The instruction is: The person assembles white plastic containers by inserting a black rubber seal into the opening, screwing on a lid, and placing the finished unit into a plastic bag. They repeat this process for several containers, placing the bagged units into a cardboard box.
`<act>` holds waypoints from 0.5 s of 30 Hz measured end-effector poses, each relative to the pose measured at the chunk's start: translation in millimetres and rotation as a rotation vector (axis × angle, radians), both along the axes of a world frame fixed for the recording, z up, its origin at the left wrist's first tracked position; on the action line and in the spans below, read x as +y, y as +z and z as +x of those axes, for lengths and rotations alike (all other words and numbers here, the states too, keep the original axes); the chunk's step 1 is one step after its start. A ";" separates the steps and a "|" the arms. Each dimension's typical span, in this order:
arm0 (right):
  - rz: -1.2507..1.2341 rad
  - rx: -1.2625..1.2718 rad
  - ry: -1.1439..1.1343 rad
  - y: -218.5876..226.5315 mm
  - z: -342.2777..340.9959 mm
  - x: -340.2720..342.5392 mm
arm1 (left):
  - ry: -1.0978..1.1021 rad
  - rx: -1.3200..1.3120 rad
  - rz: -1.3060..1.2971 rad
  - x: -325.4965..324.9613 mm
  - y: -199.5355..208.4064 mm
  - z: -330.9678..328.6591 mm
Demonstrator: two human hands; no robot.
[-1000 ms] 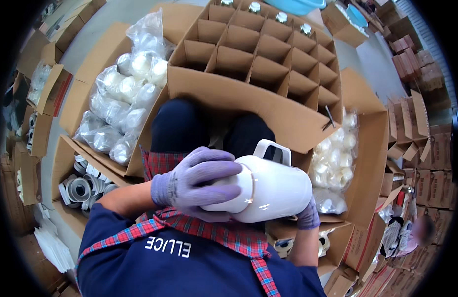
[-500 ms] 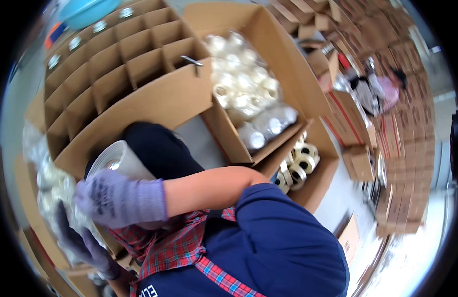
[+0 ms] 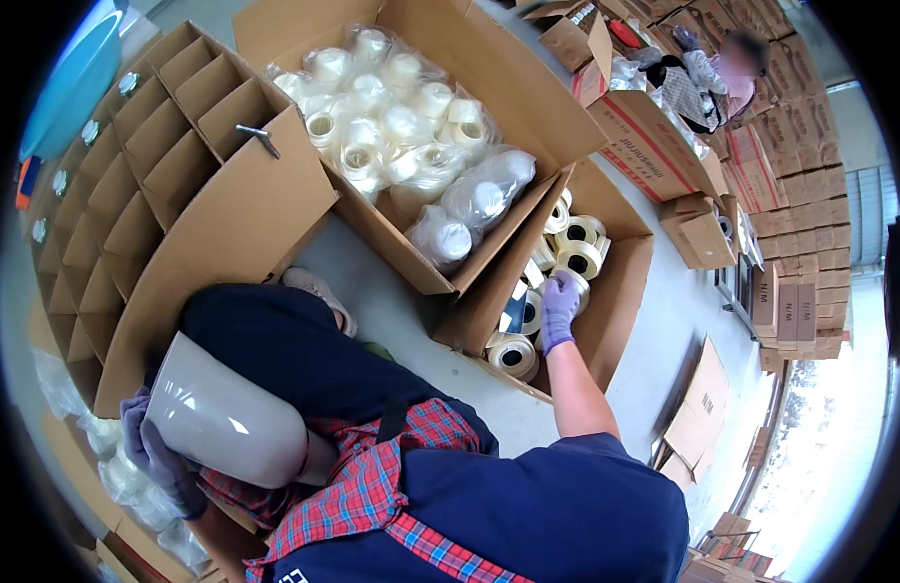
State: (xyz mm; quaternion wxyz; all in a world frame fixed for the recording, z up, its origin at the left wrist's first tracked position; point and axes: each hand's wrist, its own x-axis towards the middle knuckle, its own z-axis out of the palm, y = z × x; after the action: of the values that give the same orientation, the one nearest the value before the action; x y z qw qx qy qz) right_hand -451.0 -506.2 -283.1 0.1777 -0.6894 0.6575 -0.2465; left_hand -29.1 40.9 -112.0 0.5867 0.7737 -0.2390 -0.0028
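A glossy grey tapered plastic housing (image 3: 231, 413) lies tilted across my lap, its wide end to the left. My left hand (image 3: 160, 449), in a purple glove, grips that end, with the fingers along the rim. To the right, my gloved right hand (image 3: 561, 309) reaches into a cardboard box (image 3: 620, 257) of cream ring-shaped parts (image 3: 513, 357) with dark centres. Its fingers are closed around one cream ring-shaped part (image 3: 578, 258) or one right beside it; the glove partly hides which. A dark blue flat item (image 3: 514, 309) lies among them.
A divided cardboard carton (image 3: 217, 262) stands at the left, with a metal tool on its edge. Beside it is a box of bagged white parts (image 3: 401, 126). A blue basin (image 3: 76, 78) is at far left. A co-worker (image 3: 717, 87) sits among cartons at far right.
My right hand has left the grey housing and swung right into the box of cream ring-shaped parts. My left hand has closed on the housing's wide end. The view has turned rightward.
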 end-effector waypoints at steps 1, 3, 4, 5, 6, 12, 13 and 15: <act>-0.005 0.023 0.031 -4.6 -8.5 0.2 | 0.021 0.020 0.009 -4.7 1.8 -2.6; -0.038 0.121 0.089 -21.3 -3.9 -7.5 | 0.164 0.007 -0.002 -17.0 9.9 -12.0; -0.066 0.204 0.117 -27.5 7.6 -8.3 | 0.286 -0.020 -0.028 -21.5 11.9 -20.7; 0.055 0.242 0.122 -33.1 20.7 -11.1 | 0.418 -0.046 -0.053 -22.3 14.7 -30.0; 0.064 0.195 0.086 -47.9 28.8 -10.0 | 0.521 -0.060 -0.056 -3.2 5.7 -32.4; 0.030 -0.403 0.343 -43.1 44.4 -36.3 | 0.982 0.118 0.514 217.9 -21.4 -110.1; -0.088 -0.398 0.451 -28.1 46.5 -49.2 | 1.034 0.168 0.659 228.4 -10.7 -103.8; -0.494 -0.320 0.692 40.1 119.5 -8.3 | 1.281 0.218 0.671 340.4 -35.1 -187.1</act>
State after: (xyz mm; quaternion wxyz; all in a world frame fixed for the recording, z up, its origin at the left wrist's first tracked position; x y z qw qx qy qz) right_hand -331.5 -514.5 -243.1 0.1791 -0.8435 0.2742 -0.4257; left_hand -216.2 381.4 -147.1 0.2253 0.8951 0.3340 0.1908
